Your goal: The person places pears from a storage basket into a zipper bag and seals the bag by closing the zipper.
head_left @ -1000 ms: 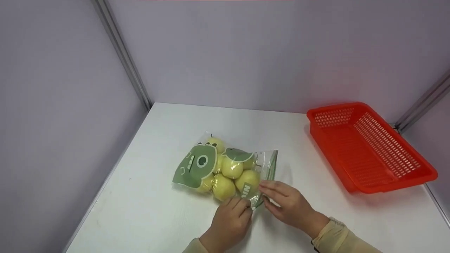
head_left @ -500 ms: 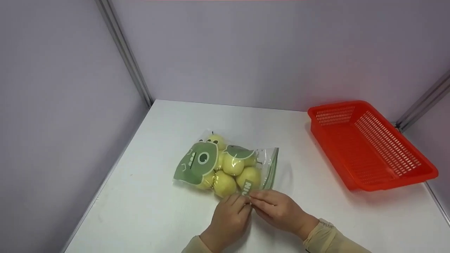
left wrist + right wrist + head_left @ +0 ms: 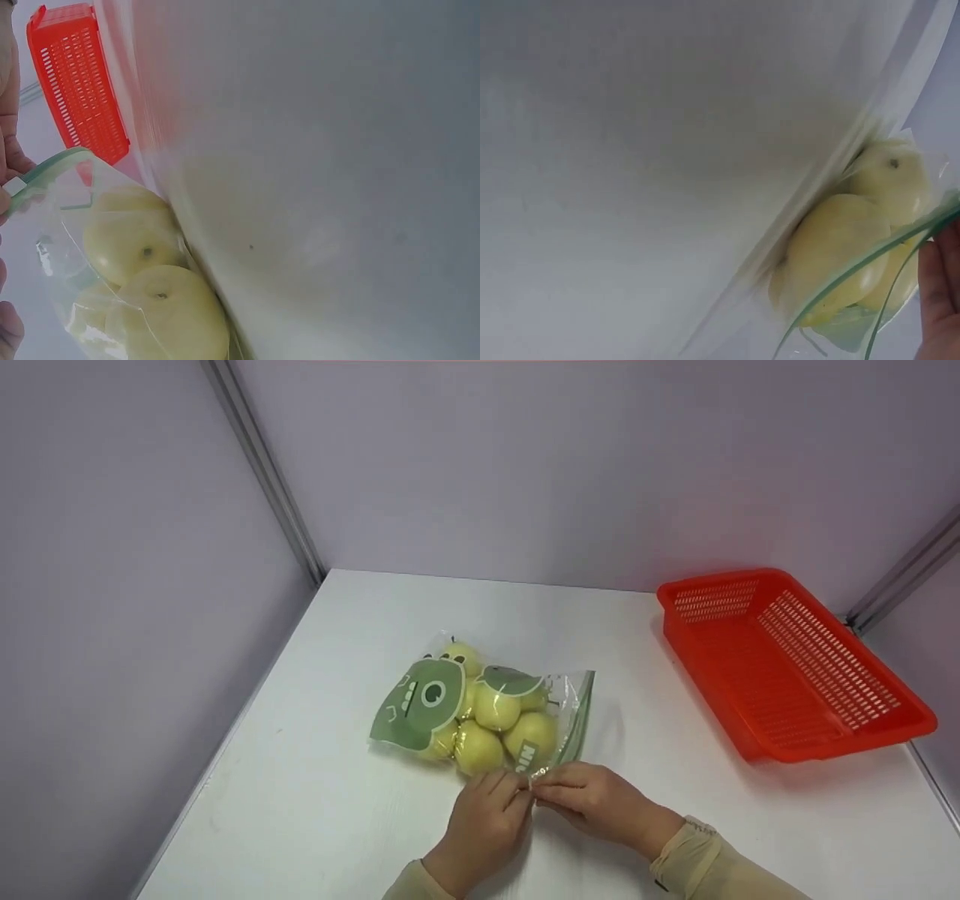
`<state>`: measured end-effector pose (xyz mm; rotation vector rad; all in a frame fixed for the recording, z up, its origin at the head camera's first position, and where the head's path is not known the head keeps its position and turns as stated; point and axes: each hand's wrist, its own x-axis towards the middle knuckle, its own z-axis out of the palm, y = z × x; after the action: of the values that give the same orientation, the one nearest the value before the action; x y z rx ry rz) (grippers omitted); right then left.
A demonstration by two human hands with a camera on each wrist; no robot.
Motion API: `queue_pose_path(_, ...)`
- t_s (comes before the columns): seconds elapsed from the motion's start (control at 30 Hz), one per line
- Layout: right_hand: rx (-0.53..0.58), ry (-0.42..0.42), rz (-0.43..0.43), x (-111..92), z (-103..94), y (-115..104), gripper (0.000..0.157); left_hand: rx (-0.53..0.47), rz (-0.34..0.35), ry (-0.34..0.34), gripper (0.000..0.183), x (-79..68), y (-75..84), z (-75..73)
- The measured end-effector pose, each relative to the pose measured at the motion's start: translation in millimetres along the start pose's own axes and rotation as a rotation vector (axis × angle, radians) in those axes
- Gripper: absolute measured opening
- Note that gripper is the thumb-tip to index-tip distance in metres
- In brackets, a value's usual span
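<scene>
A clear zip bag (image 3: 431,701) with a green cartoon print lies flat on the white table, filled with several round pale-yellow fruits (image 3: 478,748). At its near corner my left hand (image 3: 486,821) grips the plastic with curled fingers. Touching it on the right, my right hand (image 3: 596,804) pinches the green-edged mouth of the bag. A small white piece, like a zip slider (image 3: 13,187), shows by the fingers in the left wrist view. In the right wrist view, green strips (image 3: 855,266) run along the mouth. Both hands' fingertips are partly hidden.
A red perforated plastic basket (image 3: 682,660) stands at the table's right side, with no contents visible. Pale panels (image 3: 525,472) enclose the white table (image 3: 300,780) at the back and sides.
My right hand has moved left and slightly down along the bag's mouth, to meet my left hand at the near corner. The left hand keeps its hold. The bag stays nearly still.
</scene>
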<state>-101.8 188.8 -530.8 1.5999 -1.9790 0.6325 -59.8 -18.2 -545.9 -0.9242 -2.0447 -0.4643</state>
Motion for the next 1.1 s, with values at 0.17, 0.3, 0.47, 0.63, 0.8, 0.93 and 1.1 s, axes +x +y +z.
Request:
queue_pose_path(0.17, 0.079, -0.051, 0.018, 7, -5.7, 4, 0.027, -0.004, -0.013, -0.016, 0.011, -0.6, 1.0, -0.6)
queue_pose_path(0.3, 0.102, -0.102, 0.030, 12, -8.9, 8, 0.026, -0.015, -0.036, -0.038, 0.012, -0.4, 2.0, -1.8)
queue_pose_path(0.47, 0.089, -0.139, 0.028, 16, -10.5, 9, 0.024, -0.008, -0.040, -0.026, 0.010, 0.4, 1.9, -2.3)
queue_pose_path(0.63, 0.042, -0.155, 0.007, 19, -11.4, 8, 0.022, -0.005, -0.041, -0.013, 0.010, 0.2, 1.5, -2.5)
queue_pose_path(0.8, 0.014, -0.166, -0.026, 18, -10.2, 8, 0.021, 0.001, -0.042, -0.014, 0.012, -1.3, 1.5, -1.5)
queue_pose_path(0.93, 0.009, -0.165, -0.051, 15, -10.2, 11, 0.022, 0.004, -0.040, -0.018, 0.013, -2.3, 1.7, -0.8)
queue_pose_path(1.1, 0.008, -0.167, -0.046, 12, -13.1, 18, 0.021, 0.003, -0.043, -0.026, 0.015, -1.7, 1.6, -1.4)
